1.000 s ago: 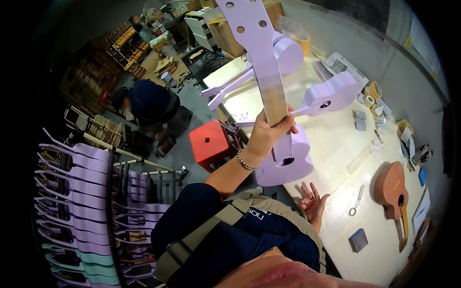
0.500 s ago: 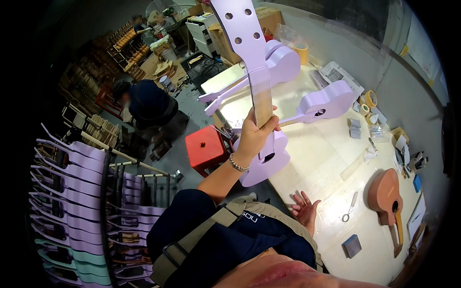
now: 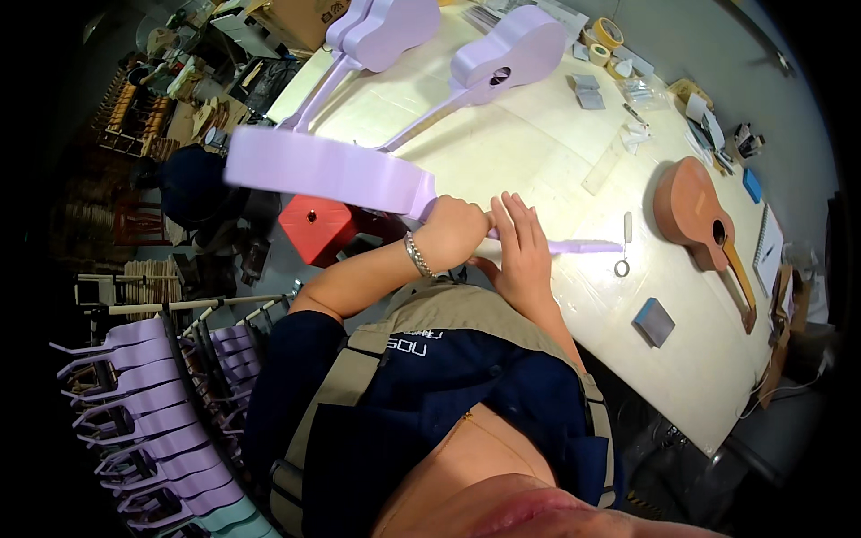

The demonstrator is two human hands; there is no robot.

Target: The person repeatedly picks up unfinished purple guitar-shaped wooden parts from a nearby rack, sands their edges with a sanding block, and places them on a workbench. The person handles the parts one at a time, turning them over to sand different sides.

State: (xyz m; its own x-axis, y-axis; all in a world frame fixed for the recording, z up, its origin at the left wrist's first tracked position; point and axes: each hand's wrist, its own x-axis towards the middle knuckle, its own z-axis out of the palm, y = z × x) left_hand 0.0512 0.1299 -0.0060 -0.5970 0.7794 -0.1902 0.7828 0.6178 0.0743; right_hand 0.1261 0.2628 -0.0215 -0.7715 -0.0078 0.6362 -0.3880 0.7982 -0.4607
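A lilac-painted ukulele [image 3: 314,172] lies across in front of me, its body edge-on at the left and its headstock [image 3: 587,247] at the right over the table. My left hand [image 3: 451,235] is closed round its neck near the body. Just right of that, my right hand [image 3: 520,260] lies against the neck with its fingers stretched out and the thumb apart. The hands nearly touch and hide most of the neck between them.
On the pale worktable [image 3: 583,309] are more lilac ukuleles [image 3: 516,54], a brown ukulele [image 3: 695,206], a sanding block [image 3: 654,323], a ring-ended tool [image 3: 623,267] and tape rolls [image 3: 607,34]. A red stool [image 3: 314,229] and a rack of lilac instruments [image 3: 152,394] stand left. Another person [image 3: 193,184] is beyond.
The ukulele has swung from upright, headstock up, to lying across, headstock right. My right hand has come from beside the table onto the neck. My view has shifted toward the table.
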